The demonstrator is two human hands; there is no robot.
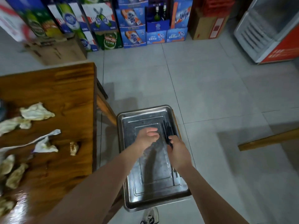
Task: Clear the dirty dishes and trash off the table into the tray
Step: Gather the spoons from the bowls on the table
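Observation:
A steel tray (129, 159) stands to the right of the wooden table (64, 88). Both my hands hover over the tray. My right hand (178, 151) grips a bundle of black chopsticks (167, 130) whose tips point away along the tray's right side. My left hand (148, 136) is beside it with relaxed fingers and holds nothing. Several crumpled used napkins (36, 112) lie on the table's left part, along with a torn wrapper (45, 143) and a small brown scrap (74, 148).
Stacked beer cartons (111, 29) line the far wall, with cardboard boxes (56, 52) behind the table. A chest freezer (267, 33) stands at the top right. A wooden bench edge (267, 139) juts in from the right. My shoe (150, 215) shows below the tray.

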